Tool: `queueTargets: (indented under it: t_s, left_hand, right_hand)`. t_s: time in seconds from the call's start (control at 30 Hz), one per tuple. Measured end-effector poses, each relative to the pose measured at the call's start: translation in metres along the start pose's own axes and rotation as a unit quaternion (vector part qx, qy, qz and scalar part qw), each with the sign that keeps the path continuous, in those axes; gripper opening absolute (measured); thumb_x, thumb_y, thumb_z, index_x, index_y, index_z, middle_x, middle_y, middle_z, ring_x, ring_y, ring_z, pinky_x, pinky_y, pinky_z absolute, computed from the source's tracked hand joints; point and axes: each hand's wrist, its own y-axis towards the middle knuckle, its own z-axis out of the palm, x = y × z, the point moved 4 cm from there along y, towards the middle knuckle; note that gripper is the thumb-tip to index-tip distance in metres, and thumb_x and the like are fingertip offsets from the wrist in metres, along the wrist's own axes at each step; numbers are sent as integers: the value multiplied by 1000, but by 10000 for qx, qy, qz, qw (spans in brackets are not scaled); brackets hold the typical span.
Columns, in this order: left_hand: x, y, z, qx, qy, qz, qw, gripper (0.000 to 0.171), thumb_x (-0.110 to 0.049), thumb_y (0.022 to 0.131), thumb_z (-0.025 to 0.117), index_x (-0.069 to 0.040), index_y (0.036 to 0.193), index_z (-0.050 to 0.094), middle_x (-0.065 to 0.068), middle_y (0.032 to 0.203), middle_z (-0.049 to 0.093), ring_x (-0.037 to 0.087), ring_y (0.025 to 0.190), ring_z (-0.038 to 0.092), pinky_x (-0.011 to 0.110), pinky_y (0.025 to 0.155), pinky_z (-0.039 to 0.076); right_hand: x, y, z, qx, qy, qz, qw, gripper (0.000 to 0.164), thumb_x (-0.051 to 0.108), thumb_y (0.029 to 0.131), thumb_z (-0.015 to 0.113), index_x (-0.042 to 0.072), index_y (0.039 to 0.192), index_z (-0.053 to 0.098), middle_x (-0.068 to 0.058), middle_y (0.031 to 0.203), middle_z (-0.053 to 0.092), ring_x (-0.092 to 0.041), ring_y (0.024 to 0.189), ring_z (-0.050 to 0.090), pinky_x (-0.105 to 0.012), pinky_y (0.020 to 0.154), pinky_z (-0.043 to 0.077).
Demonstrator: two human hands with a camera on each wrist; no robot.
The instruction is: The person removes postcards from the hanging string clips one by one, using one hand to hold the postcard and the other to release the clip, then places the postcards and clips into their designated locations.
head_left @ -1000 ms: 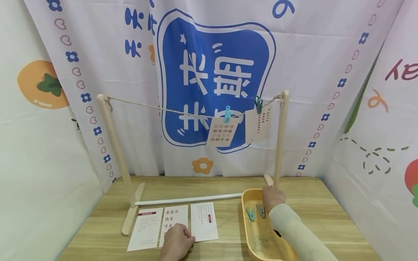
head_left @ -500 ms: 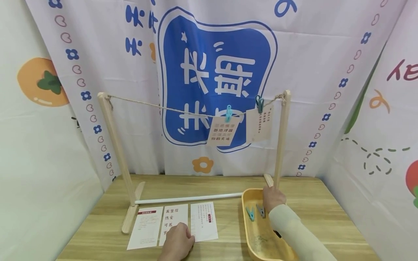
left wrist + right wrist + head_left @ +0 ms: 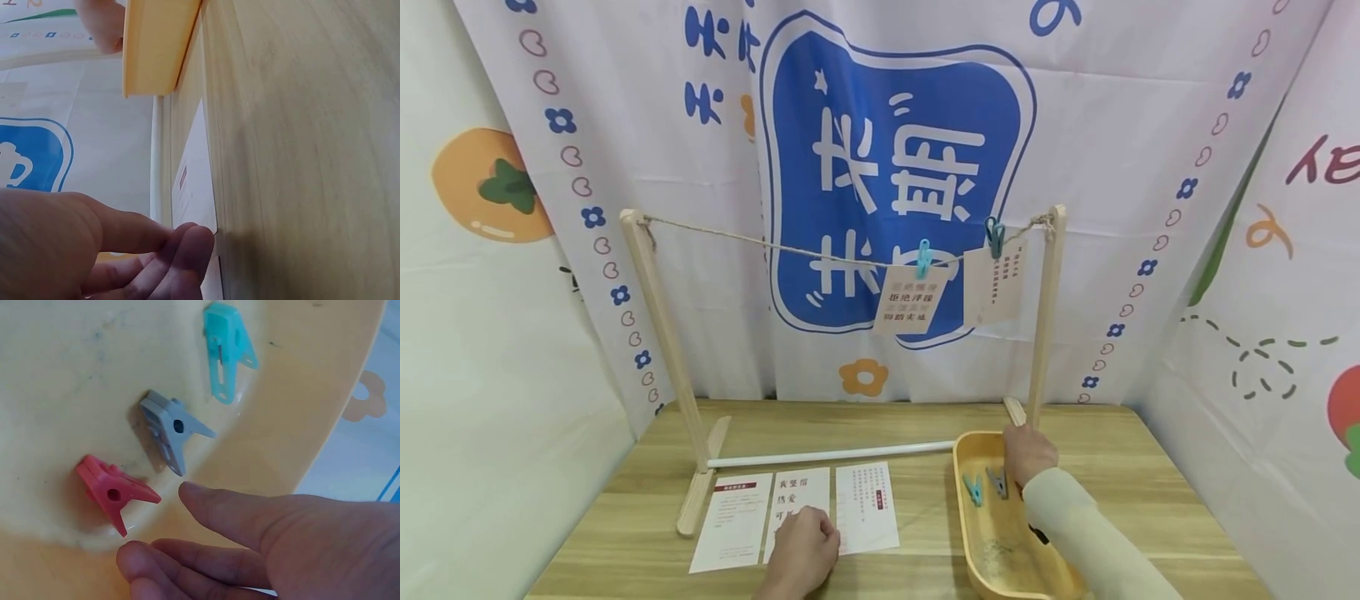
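My right hand [image 3: 1028, 454] reaches into the yellow basin [image 3: 964, 533], thumb and fingers apart with nothing between them. In the right wrist view, a red clothespin [image 3: 112, 494] and a grey clothespin [image 3: 169, 428] lie just off its fingertips, and a turquoise clothespin [image 3: 226, 353] lies farther off. My left hand [image 3: 803, 546] is loosely curled over the lower part of the middle card [image 3: 797, 492]. Its fingertips are right at the near corner of the right card [image 3: 199, 162]. To its left lies another printed card [image 3: 730, 533].
A wooden stand, with a left post [image 3: 658, 317] and a right post [image 3: 1047, 317], carries a sagging twine [image 3: 752, 239]. Two cards hang there, under a blue clothespin [image 3: 923, 258] and a dark green clothespin [image 3: 994, 237]. A white rod [image 3: 835, 455] runs behind the cards on the table.
My left hand has shifted slightly left, away from the right card's corner. My right hand stays in the basin, almost unmoved.
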Motion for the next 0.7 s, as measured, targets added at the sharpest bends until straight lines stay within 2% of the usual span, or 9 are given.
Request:
queueTargets:
  t_s: [0.23,0.4,0.57,0.7]
  left_hand:
    - [1,3,-5,140,-298,66,9994,19,0,86,71,-10,70,69,-7,55,60,7,50,52,22,51,41]
    - [1,6,-6,210,-642,234,9974,16,2,89,68,-6,75,71,-7,55,59,5,48,50,18,47,39]
    - [3,8,-9,230,-829,388,9955,11,0,90,71,-5,81,73,-6,63,63,3,53,52,17,49,43]
    - [6,11,-10,441,-1109,269,9925,5,-2,90,72,-5,85,73,-3,69,69,6,56,59,17,51,48]
  right_hand:
    - [3,-2,-5,-51,147,-215,9996,2,-1,95,69,-3,96,68,-14,81,68,-24,65,60,-40,55,57]
    - [7,-5,-12,-140,292,-420,9986,9,3,92,75,-2,94,69,-14,80,68,-22,65,61,-38,56,58]
    - [10,-9,-19,-145,428,-500,9977,16,10,93,79,-2,93,68,-11,77,65,-21,63,59,-36,55,56]
    - [12,-11,-23,-234,514,-556,9969,17,11,94,79,-1,89,67,-9,75,63,-20,62,58,-35,55,53]
